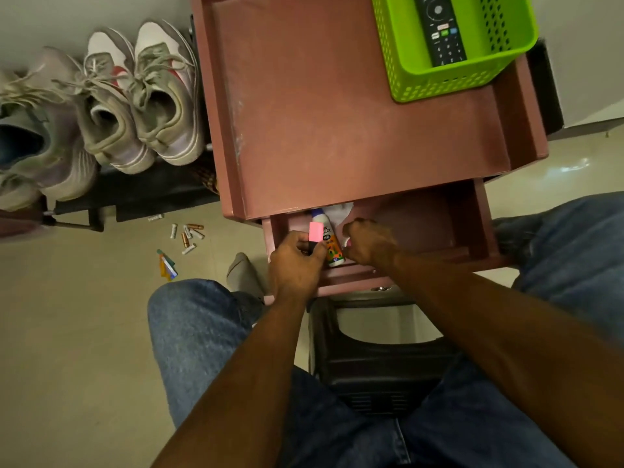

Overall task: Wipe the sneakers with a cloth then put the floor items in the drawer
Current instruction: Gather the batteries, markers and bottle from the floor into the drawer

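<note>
The left hand (297,261) is curled around a pink highlighter with a black body (315,233), cap end up, over the left part of the open reddish-brown drawer (472,231). The right hand (368,243) is curled with knuckles up just inside the drawer front; something small and pinkish shows at its fingers, but what it holds cannot be told. Between the two hands a white glue bottle with an orange label (331,244) lies in the drawer, its cap toward 12 o'clock. Behind it, at the drawer's back, lies a pale cloth-like item (341,211).

The drawer projects from a reddish-brown cabinet whose top forms a rimmed counter (337,113). At 1 o'clock on the counter stands a lime-green perforated plastic basket (452,82) containing a black remote control (440,32).

At 9 o'clock from the hands, on the beige tiled floor (84,315), lie scattered small batteries (187,234) and, nearer the person, a few small coloured stationery pieces (167,265). At 10 o'clock, grey-and-white laced sneakers (135,103) stand in a row on a low dark rack (135,194).

A black plastic stool (381,366) sits below the drawer, between the person's denim-clad knees (196,332).
</note>
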